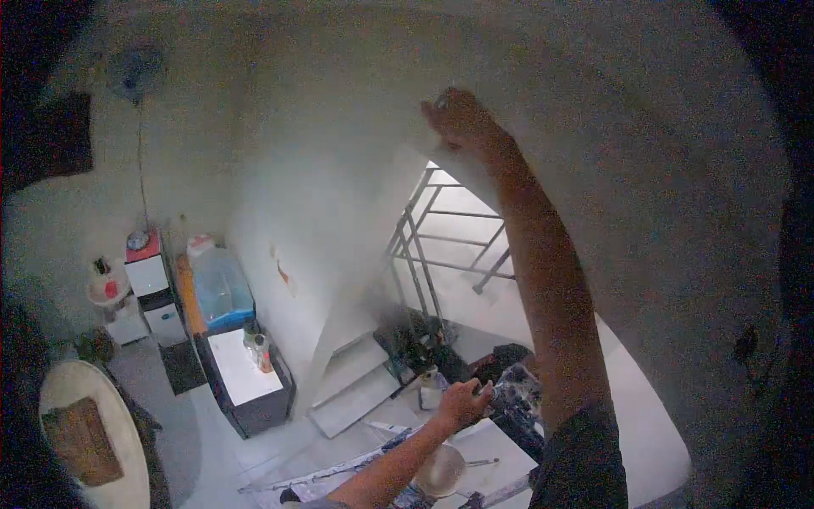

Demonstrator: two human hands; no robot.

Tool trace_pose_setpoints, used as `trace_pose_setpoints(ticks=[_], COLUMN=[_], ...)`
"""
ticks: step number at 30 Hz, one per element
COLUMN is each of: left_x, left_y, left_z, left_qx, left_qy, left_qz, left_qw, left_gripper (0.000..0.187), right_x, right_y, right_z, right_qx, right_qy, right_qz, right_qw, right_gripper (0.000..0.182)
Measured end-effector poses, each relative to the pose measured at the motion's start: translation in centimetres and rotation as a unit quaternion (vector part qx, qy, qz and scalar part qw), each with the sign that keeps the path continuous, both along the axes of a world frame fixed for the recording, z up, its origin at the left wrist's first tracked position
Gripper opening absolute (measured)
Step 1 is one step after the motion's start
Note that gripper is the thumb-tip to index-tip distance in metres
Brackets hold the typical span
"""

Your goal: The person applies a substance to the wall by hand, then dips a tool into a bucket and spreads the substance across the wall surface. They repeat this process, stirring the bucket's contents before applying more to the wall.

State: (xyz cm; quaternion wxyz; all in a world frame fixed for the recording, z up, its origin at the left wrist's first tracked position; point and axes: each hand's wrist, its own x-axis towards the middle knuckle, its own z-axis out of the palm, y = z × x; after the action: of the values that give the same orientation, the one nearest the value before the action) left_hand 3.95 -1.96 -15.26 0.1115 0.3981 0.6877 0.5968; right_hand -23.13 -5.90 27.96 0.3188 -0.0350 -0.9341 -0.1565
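Observation:
My right hand (pixel 462 119) is raised high in front of the pale wall, above the corner of the barred stair opening. Its fingers are curled closed, and whatever they hold is too small to make out. Lower down, my left hand (pixel 464 402) reaches forward with its fingers bent closed and the thumb up. A patterned dark cloth (pixel 519 392) lies just beyond its fingertips. Below that hand are a round pale bowl (pixel 441 472) and a white board (pixel 500 454) with a thin stick-like tool (pixel 483 462) on it.
White steps (pixel 352 386) rise beside a dark metal railing (pixel 415 263). A black cabinet with a white top (pixel 242 365) carries bottles (pixel 259 352). A blue-based clear bin (pixel 222 288) stands behind it. An oval table (pixel 64 382) holds a brown woven mat (pixel 83 441) at left.

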Motion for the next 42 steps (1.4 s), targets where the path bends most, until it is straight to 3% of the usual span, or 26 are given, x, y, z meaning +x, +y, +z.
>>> trace_pose_setpoints(ticks=[2,4,5,6,7,8,10,13,16,18,19,20,22,23,25,26,28,32,34,35,36,37,38,40,41,42], left_x=[-0.1,0.2,0.0,0.0,0.2,0.2,0.3,0.3,0.1,0.0,0.1,0.2,-0.1,0.0,0.3,0.2,0.2,-0.2,-0.2,0.0,-0.1,-0.3,-0.3,-0.3,-0.1,-0.1], left_y=[-0.2,0.2,0.7,1.0,0.9,0.7,0.4,0.6,0.5,0.1,-0.2,-0.1,0.9,1.1,1.5,1.7,1.8,0.5,0.5,0.8,1.0,1.0,0.9,0.0,-0.9,-1.5], left_z=[0.1,0.1,-0.3,-0.8,-0.8,-0.8,-0.5,-0.7,-0.6,-0.6,-0.3,-0.1,-1.1,-1.3,-1.7,-1.8,-1.7,-0.4,-0.3,-0.7,-1.2,-1.3,-1.2,-0.2,1.1,1.7], left_qx=[-0.008,0.010,0.006,0.005,0.027,0.049,0.048,0.050,0.052,0.048,0.063,0.080,0.060,0.055,0.046,0.045,0.042,0.029,0.011,0.023,0.034,0.033,0.046,0.058,0.040,0.021], left_qy=[0.006,0.000,0.006,0.002,0.002,0.003,-0.002,0.009,0.015,0.016,0.009,-0.001,-0.006,0.000,0.001,-0.001,-0.004,-0.023,-0.024,-0.017,-0.009,-0.006,-0.005,-0.004,-0.009,-0.014], left_qz=[-0.001,0.025,0.013,0.014,0.019,0.024,0.029,0.036,0.029,0.020,0.022,0.025,0.002,0.016,0.025,0.027,0.026,-0.001,-0.003,-0.007,-0.011,-0.009,-0.024,-0.035,-0.012,0.010], left_qw=[1.000,1.000,1.000,1.000,0.999,0.999,0.998,0.998,0.998,0.999,0.998,0.996,0.998,0.998,0.999,0.999,0.999,0.999,1.000,1.000,0.999,0.999,0.999,0.998,0.999,1.000], left_gripper=[0.057,0.057,0.056,0.056,0.055,0.055,0.054,0.053,0.051,0.050,0.051,0.052,0.054,0.056,0.057,0.057,0.057,0.058,0.058,0.057,0.055,0.055,0.053,0.051,0.049,0.048], right_x=[-0.5,0.3,0.5,1.0,1.1,0.9,0.8,1.6,-0.5,-0.2,-5.9,-5.5,-3.0,-1.9,0.1,-0.4,-1.8,-3.0,-7.4,-7.7,-8.3,-8.7,-9.5,-10.9,-9.9,-8.6], right_y=[-0.6,-2.0,-1.3,-0.6,-0.2,-0.1,-0.2,-0.8,-2.6,-4.2,1.0,0.9,-0.3,0.0,0.6,0.5,0.2,1.9,6.8,6.8,6.5,6.5,7.1,8.0,6.7,5.6], right_z=[1.9,6.8,6.3,5.1,4.1,4.0,4.4,-1.8,-4.6,-5.7,-7.8,-6.6,-3.8,-3.1,-2.5,-1.6,0.8,0.8,0.4,-0.1,-0.5,-0.7,-0.8,-0.8,-0.4,-0.1], right_qx=[-0.040,-0.098,-0.098,0.035,0.162,0.159,0.178,0.277,0.156,-0.058,0.173,0.176,0.326,0.326,0.318,0.316,0.177,0.231,0.364,0.363,0.141,-0.088,-0.088,-0.303,-0.304,-0.389], right_qy=[-0.058,-0.320,-0.322,-0.054,0.218,0.214,0.102,-0.006,-0.108,-0.203,-0.103,-0.101,-0.128,-0.130,0.062,0.057,0.024,0.067,0.252,0.255,0.240,0.212,0.213,0.223,0.224,0.196], right_qz=[0.002,-0.024,-0.022,0.043,0.106,0.108,-0.009,0.029,0.023,-0.008,0.103,0.106,0.018,0.018,0.069,0.067,-0.071,-0.048,0.264,0.265,0.338,0.394,0.396,0.374,0.377,0.313], right_qw=[0.997,0.942,0.941,0.997,0.957,0.958,0.979,0.960,0.982,0.977,0.974,0.973,0.936,0.936,0.944,0.945,0.981,0.970,0.857,0.856,0.899,0.890,0.889,0.847,0.846,0.844], right_gripper=[0.052,0.056,0.056,0.054,0.051,0.051,0.048,0.044,0.041,0.043,0.048,0.048,0.046,0.046,0.042,0.042,0.042,0.041,0.037,0.037,0.036,0.038,0.038,0.047,0.047,0.049])
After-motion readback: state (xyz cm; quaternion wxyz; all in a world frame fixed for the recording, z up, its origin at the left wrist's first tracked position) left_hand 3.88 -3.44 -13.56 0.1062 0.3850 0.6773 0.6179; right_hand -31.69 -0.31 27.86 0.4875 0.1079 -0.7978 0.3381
